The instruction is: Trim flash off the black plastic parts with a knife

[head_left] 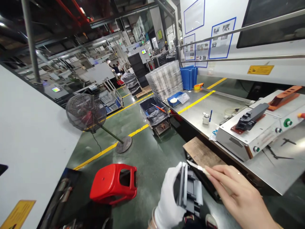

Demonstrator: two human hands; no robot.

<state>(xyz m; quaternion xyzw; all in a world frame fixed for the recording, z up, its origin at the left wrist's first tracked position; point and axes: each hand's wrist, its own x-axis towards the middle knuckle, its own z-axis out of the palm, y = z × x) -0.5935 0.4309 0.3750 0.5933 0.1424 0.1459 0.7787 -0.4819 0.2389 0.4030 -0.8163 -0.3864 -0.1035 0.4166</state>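
My left hand (167, 197), in a white glove, is closed around a dark grey moulded plastic part (190, 187) with ribs and recesses. My bare right hand (240, 194) pinches the pale handle of a small knife (195, 165). Its blade points left and lies just above the upper end of the part; whether it touches cannot be made out. On the fixture box (238, 135) on the bench to the right sits another dark plastic part (252, 117).
A steel bench (202, 101) holds a small bottle (206, 119), a pen and a blue tray (175, 99). Below it is a wooden-topped stool (202, 152). A red plastic stool (111, 184), a floor fan (86, 111) and a lined crate (153, 111) stand on the green floor.
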